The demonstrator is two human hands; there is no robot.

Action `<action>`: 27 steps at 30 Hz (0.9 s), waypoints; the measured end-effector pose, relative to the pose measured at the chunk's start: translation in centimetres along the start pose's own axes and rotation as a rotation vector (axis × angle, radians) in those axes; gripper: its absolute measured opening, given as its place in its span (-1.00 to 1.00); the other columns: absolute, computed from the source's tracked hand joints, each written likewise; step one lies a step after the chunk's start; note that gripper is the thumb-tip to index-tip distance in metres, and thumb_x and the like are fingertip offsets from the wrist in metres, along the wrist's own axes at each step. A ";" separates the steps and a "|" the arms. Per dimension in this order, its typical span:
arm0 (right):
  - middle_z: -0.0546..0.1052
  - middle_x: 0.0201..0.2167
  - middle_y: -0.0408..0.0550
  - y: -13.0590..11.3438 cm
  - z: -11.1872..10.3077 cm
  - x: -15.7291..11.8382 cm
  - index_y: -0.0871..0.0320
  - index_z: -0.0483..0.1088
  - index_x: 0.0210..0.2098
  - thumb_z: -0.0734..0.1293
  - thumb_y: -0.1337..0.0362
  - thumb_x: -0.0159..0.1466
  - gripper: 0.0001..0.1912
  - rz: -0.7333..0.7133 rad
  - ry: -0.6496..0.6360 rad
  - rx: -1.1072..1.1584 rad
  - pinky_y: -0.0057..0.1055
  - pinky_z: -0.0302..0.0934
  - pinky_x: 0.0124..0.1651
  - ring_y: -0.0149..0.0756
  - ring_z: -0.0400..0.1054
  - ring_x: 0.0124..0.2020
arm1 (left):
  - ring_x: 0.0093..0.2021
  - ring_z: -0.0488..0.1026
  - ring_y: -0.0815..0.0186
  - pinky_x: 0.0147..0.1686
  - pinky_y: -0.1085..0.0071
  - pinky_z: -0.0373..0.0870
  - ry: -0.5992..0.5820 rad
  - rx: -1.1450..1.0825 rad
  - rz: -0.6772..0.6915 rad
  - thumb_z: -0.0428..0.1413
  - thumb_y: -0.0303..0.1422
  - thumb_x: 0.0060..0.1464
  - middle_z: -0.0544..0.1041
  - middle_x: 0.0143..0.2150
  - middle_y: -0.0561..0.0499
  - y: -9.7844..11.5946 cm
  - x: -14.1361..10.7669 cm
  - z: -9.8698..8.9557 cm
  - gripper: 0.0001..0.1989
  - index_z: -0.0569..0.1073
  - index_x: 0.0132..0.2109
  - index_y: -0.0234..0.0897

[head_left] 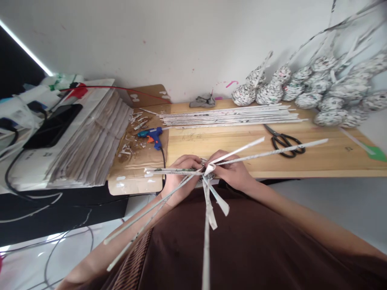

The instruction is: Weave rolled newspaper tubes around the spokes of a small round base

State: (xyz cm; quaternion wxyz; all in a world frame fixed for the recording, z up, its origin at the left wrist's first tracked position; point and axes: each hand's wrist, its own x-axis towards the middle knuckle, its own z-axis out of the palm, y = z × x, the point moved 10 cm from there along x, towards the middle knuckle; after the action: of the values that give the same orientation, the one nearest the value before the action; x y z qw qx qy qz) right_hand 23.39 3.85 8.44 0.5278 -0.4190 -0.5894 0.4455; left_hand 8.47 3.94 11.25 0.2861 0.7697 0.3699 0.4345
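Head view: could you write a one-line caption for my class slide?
Left hand and right hand hold splayed paper strips at a wooden tabletop, with scissors and woven paper shapes beyond.

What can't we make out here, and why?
Underside of the paper weaving: head view, hidden by left hand and right hand.
Far end of the lowest paper strip: head view, cut off by bottom edge.
Rightmost woven shape: head view, cut off by right edge.
Print on the paper sticks: head view, too small.

On the wooden table [211, 143], paper sticks [232, 116] lay along the far side. Black-handled scissors [280, 137] lay nearer, to the right; woven paper pieces [319, 84] stood far right.
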 end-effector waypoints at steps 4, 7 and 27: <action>0.57 -0.40 -0.09 -1.6 0.0 0.1 0.11 0.57 -0.36 0.45 0.23 0.24 -0.90 -0.154 -0.052 -0.135 -0.34 0.39 -0.25 -0.32 0.48 -0.36 | -0.17 0.59 0.15 -0.09 0.12 0.53 -0.059 0.053 0.061 0.25 -0.42 0.12 0.66 -0.21 -0.06 0.6 0.1 0.4 -0.94 0.56 -0.32 -0.16; 0.60 -0.35 -0.05 -1.2 -0.2 0.0 0.11 0.59 -0.31 0.45 0.20 0.25 -0.89 -0.134 -0.042 -0.142 -0.32 0.40 -0.21 -0.28 0.51 -0.30 | -0.22 0.59 0.18 -0.13 0.18 0.53 -0.028 0.049 0.063 0.24 -0.41 0.13 0.65 -0.26 -0.06 0.3 0.1 0.0 -0.96 0.56 -0.31 -0.20; 0.57 -0.35 -0.05 -3.7 1.6 -1.1 0.16 0.50 -0.27 0.31 0.45 0.26 -0.87 -0.367 -0.027 -0.520 -0.44 0.30 -0.28 -0.36 0.44 -0.37 | -0.34 0.61 0.29 -0.29 0.44 0.52 0.029 0.072 -0.255 0.24 -0.49 0.03 0.67 -0.35 0.03 -2.3 0.3 -0.3 -0.92 0.61 -0.31 -0.23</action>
State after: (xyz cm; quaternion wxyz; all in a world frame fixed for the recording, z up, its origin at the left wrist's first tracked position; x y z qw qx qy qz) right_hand 21.78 1.70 11.68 0.4668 -0.4206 -0.7561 0.1830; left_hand 7.61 5.56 9.75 0.3058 0.7198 0.4843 0.3923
